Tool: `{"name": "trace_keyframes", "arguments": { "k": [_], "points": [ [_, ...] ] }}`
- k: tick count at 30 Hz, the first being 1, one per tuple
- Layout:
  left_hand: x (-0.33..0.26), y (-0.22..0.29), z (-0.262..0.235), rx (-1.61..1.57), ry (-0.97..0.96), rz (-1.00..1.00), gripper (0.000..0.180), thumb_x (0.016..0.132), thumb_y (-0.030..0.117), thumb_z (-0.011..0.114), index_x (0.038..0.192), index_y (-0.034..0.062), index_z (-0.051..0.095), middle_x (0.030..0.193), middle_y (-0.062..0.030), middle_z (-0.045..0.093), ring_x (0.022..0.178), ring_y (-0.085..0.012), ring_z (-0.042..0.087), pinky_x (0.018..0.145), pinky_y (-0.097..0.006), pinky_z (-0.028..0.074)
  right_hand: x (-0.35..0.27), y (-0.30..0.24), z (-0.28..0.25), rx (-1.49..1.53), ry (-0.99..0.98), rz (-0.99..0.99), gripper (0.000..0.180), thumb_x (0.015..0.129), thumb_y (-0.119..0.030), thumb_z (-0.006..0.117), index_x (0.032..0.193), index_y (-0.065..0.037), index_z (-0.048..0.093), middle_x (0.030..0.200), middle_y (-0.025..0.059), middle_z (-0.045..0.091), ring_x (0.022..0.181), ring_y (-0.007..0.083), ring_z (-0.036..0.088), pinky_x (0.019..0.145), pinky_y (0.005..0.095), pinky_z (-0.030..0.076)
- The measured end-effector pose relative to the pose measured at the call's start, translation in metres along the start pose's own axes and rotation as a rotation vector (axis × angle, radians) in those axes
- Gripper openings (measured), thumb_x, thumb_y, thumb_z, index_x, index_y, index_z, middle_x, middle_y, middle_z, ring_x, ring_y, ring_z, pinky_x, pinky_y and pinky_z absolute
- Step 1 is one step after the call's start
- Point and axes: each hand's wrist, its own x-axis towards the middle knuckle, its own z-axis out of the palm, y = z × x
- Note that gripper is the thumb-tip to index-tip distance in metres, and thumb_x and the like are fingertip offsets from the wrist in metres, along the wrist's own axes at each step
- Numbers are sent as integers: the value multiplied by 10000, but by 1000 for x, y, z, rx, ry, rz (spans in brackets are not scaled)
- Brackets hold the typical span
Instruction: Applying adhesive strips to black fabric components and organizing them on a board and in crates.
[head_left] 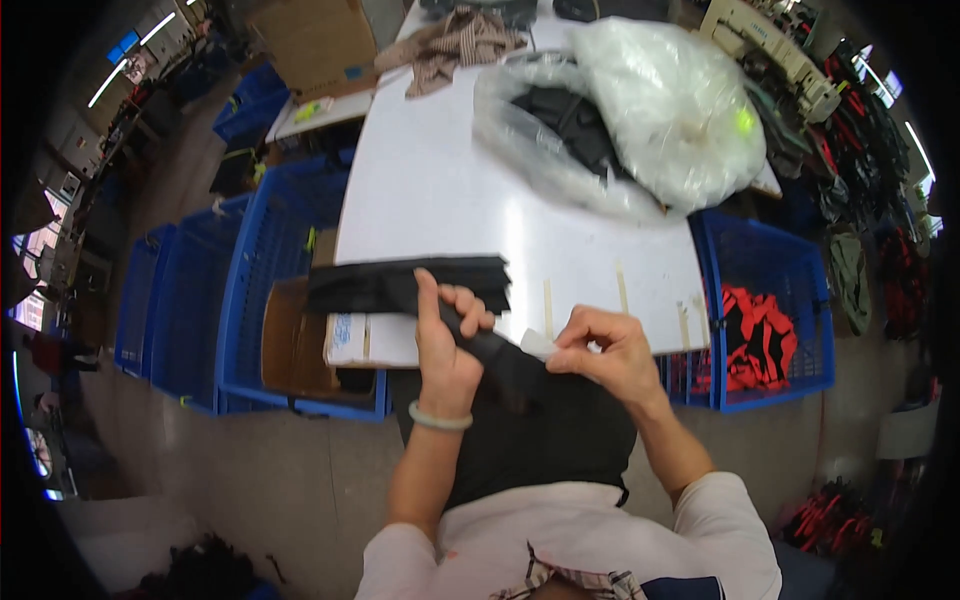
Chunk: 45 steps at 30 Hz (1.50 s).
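Observation:
My left hand (449,352), with a pale bangle (440,418) at its wrist, is closed round a black fabric piece (500,365), thumb pointing up. That piece slants down to the right over my dark lap. My right hand (606,352) pinches a small white slip (538,344), perhaps paper or a label, beside the fabric's right end. Whether the slip touches the fabric I cannot tell. Just beyond my left hand, a flat stack of black fabric strips (365,287) lies across the table's near left corner and juts past its left edge.
The white table (430,170) bears a clear plastic bag (670,120) with dark fabric at its mouth, and a checked cloth (460,45). Blue crates (235,300) with a cardboard box (290,345) stand left; another blue crate (775,400) holds red and black pieces (757,340) at right.

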Motion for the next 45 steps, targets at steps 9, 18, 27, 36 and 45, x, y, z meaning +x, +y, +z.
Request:
{"name": "trace_keyframes", "arguments": {
  "k": [9, 18, 27, 36, 45],
  "points": [
    [-11, -13, 2, -24, 30, -2, 446, 870, 512, 615, 695, 130, 465, 645, -3, 437, 478, -110, 376, 535, -281, 423, -2, -4, 8, -402, -80, -172, 200, 716, -131, 795, 676, -22, 633, 624, 43, 552, 511, 120, 476, 465, 272, 350],
    [-14, -31, 9, 33, -17, 29, 427, 909, 487, 578, 714, 125, 458, 622, -3, 428, 457, -91, 356, 448, -243, 329, -7, 2, 25, -691, 94, -420, 227, 673, -63, 727, 641, -21, 506, 595, 80, 515, 491, 214, 518, 448, 325, 391],
    [-19, -16, -8, 69, -13, 194, 448, 969, 476, 456, 678, 137, 475, 554, -1, 415, 449, -114, 369, 502, -277, 371, -19, -4, 32, -603, -57, -224, 343, 731, -130, 765, 924, 6, 516, 787, 151, 531, 608, 328, 537, 536, 382, 424],
    [-32, -31, 9, -2, 191, 109, 449, 856, 480, 659, 669, 129, 451, 569, -5, 456, 424, -113, 372, 489, -284, 403, -8, 1, 38, -560, -131, -432, 181, 743, 48, 704, 808, 39, 535, 855, 147, 587, 577, 228, 590, 482, 281, 469],
    [-32, -16, 11, -64, 174, 149, 432, 873, 470, 641, 712, 125, 437, 591, -16, 457, 441, -121, 376, 502, -288, 392, -5, 8, 42, -540, -38, -482, 178, 721, 62, 715, 828, 30, 576, 832, 143, 578, 676, 258, 593, 564, 318, 472]
  ]
}}
